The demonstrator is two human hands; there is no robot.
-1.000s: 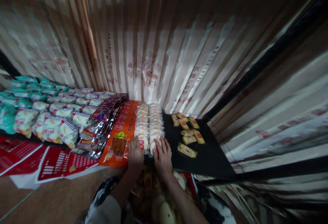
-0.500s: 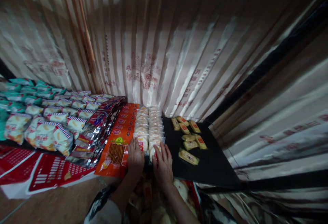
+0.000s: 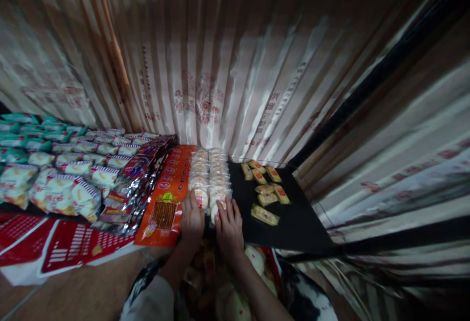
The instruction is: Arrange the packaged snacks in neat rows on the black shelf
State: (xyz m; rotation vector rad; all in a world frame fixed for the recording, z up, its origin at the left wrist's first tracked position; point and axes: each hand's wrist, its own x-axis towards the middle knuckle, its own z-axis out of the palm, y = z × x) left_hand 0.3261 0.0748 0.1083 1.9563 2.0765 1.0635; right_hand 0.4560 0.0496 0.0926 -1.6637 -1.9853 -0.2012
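Illumination is low overall; the source lies out of frame. The pleated sheeting [image 3: 216, 61] carries a pale lit band across its middle, with heavy shadow above and a lighter patch at upper left. Sharp glare breaks up the surface of the silver packets [image 3: 123, 206]; weaker glints show on the clear-wrapped white packs [image 3: 219, 179]. The left hand [image 3: 193, 218] and right hand [image 3: 229, 225] are dimly lit; the goods below them [image 3: 225, 301] sink into darkness. Fine print is softened by blur. Wide-angle stretching is evident towards the edges, and the upper right corner is near black.
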